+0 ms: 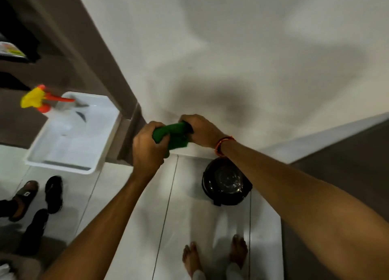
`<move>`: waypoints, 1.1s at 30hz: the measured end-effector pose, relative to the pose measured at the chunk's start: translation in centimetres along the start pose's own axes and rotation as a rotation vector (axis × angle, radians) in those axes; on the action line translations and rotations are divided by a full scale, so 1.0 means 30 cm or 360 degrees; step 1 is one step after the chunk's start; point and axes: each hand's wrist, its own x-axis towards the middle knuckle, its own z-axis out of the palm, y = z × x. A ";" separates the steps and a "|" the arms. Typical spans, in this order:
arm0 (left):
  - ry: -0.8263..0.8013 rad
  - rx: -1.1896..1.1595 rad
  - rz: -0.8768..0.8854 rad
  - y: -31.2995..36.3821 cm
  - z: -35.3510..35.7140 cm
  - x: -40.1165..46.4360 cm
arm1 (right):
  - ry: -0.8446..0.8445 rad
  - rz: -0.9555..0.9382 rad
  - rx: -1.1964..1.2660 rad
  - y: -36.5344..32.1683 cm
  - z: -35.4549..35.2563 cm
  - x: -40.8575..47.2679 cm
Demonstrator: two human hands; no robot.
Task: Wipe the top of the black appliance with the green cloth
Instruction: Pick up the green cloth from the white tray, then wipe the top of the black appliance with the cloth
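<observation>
Appliance: the round black appliance (227, 184) sits on the pale floor by the wall, below and just right of my hands, with my right forearm passing over its upper right edge. Its glossy top shows specks and glare.
Cloth: the green cloth (171, 136) is bunched between my 2 hands, held up in the air in front of the wall and well apart from the appliance.
Left hand: my left hand (147, 147) is closed in a fist around the cloth's left end.
Right hand: my right hand (200, 130) is closed around the other end; a red thread band circles that wrist.
Step in hand: I judge I am readying the cloth, folding or wringing it, with the wiping not yet begun.
Doing it well: make a flat pad, keep it in 1 hand, crouch down, then wipe the top from the middle out to the rim with light pressure.
Risk: a loose cloth corner could drag; the appliance may slide on the smooth tiles.
Around: my 2 bare feet (214, 256) stand just below the appliance; a white tray (69, 164) and sandals (53, 193) lie to the left.
</observation>
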 end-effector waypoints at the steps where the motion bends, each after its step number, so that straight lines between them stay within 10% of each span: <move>1: -0.0028 -0.0112 -0.0091 -0.020 0.069 -0.007 | -0.0025 0.0101 0.0049 0.072 0.001 -0.048; 17: -0.0789 -0.0089 -0.0875 -0.786 1.254 -0.416 | 0.0049 0.1249 0.0284 1.149 0.841 -0.676; 26: -0.0702 0.0361 -0.0315 -0.923 1.486 -0.391 | 0.0198 0.1209 -0.0621 1.367 0.962 -0.561; 33: -0.0781 0.0520 0.0169 -1.095 1.474 -0.406 | -0.0008 0.0827 -0.0586 1.315 1.230 -0.612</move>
